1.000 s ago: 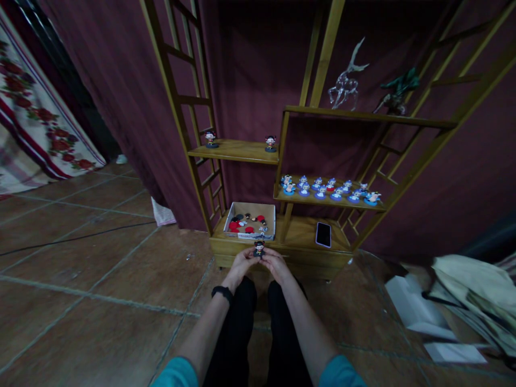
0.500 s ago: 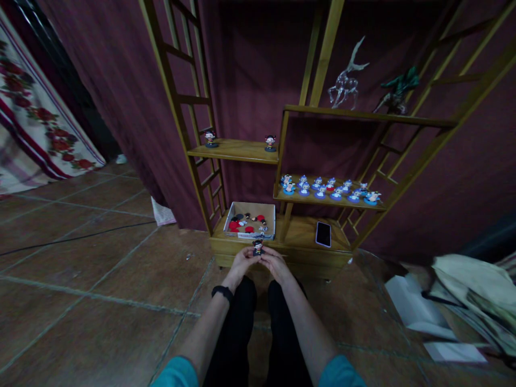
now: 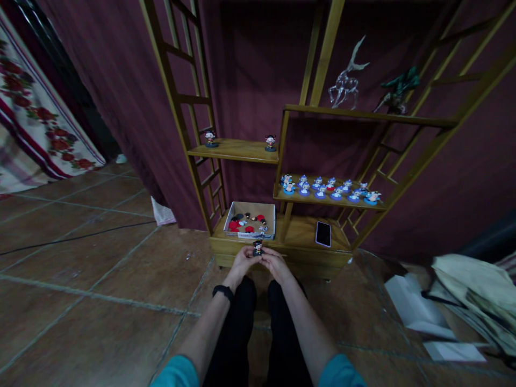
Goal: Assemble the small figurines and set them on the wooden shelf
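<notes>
So, left hand: my fingers grip the figurine low down, at eight o'clock.
Right hand: my fingers close on it from four o'clock.
Figurine: upright between both hands.
Box: on my feed, just beyond it, twelve o'clock.
Phone: lying flat, towards three o'clock.

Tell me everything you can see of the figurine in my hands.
The figurine is small and big-headed, with black hair, touches of red and yellow on its body, and a dark base. It looks like painted plastic. The left hand and right hand hold it roughly upright, low down near its base. In the picture it appears just below the open box. Finer details are too small to tell.
</notes>
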`<state>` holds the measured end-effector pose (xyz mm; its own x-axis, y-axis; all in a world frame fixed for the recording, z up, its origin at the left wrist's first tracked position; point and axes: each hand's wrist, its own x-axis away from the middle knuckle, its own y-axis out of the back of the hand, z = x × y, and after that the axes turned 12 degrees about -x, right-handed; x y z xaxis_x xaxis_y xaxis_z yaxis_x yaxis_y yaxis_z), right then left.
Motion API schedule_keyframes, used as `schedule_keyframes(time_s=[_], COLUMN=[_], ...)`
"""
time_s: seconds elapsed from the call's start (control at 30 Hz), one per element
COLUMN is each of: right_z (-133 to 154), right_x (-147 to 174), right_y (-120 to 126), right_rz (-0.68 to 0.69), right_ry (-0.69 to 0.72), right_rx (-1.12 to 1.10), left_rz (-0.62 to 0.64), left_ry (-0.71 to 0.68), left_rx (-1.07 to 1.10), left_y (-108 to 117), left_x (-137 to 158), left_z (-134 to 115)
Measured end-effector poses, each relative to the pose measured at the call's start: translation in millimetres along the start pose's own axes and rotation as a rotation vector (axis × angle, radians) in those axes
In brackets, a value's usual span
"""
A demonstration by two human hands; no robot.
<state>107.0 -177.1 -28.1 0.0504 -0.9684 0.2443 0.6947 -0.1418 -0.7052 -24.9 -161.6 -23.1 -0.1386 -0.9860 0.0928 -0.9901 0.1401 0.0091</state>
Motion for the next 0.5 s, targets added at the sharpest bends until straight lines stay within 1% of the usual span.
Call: schedule_keyframes(time_s=[0.17,0.5], right_z=[1.6,-0.2], right_x=[1.4,-2.3], right_y=[-1.4,1.4], right_rz=[0.011,-0.025], right_ry=[0.012,0.032], right_rx=[0.018,0.000], left_rz=[0.021,0.080], left_ry=[0.000,-0.016], left_rx=[0.019,-0.018], left_y=[-0.8,0.2], left_x=[0.0,-2.2], left_z=[-0.9,-1.3])
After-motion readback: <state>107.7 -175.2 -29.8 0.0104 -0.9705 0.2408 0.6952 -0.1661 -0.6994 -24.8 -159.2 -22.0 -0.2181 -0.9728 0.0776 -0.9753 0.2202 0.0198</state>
